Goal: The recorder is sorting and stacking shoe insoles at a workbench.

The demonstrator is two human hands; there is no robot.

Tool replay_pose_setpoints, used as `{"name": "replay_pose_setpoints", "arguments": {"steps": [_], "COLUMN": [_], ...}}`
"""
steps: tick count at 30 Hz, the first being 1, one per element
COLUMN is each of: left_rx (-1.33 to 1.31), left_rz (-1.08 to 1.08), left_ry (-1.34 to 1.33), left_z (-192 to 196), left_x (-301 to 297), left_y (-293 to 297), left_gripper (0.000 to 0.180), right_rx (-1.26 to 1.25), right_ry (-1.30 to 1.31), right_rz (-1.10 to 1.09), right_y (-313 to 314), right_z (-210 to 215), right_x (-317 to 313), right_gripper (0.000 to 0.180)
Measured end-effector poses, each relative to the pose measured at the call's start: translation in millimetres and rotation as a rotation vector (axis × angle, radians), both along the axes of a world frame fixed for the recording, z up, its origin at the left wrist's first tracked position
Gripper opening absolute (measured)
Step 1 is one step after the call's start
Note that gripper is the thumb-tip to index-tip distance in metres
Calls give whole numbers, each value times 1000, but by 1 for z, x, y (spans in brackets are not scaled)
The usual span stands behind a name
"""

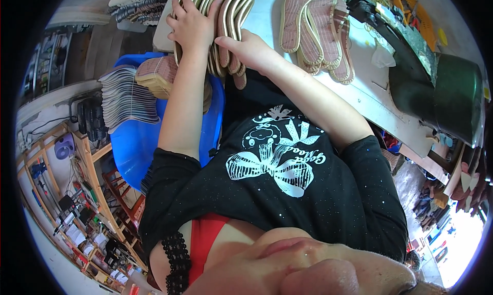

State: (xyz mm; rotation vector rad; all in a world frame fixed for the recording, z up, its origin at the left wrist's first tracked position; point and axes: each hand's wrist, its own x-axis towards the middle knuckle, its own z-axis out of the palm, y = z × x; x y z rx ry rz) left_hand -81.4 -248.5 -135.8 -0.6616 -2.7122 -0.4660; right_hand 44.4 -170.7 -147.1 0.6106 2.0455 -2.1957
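A row of shoe insoles with shiny gold edges stands on edge at the table's near left side, its lower ends hanging past the edge. My left hand reaches over the row, fingers spread along its left side and thumb between insoles, gripping a part of it. From the right, my right hand holds the near ends, thumb pressed against them and fingers mostly hidden. More pink patterned insoles with gold rims lie overlapping on the white table, right of my hands.
Left of my body, a blue bin holds a tied stack of grey soles and a pink-topped bundle. A dark machine stands at the table's right, near a yellow basket. Wooden shelving is farther left.
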Motion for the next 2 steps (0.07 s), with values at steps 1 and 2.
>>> {"name": "replay_pose_setpoints", "arguments": {"steps": [1, 2], "left_rx": [4, 10], "left_rz": [-6, -12], "left_ry": [3, 9], "left_z": [-1, 0], "left_x": [-1, -1], "left_y": [-1, -2], "left_gripper": [87, 85], "right_rx": [74, 72], "right_ry": [2, 0], "right_rz": [-33, -28], "right_y": [-2, -5], "right_z": [-2, -3], "right_x": [-2, -2], "right_gripper": [56, 56]}}
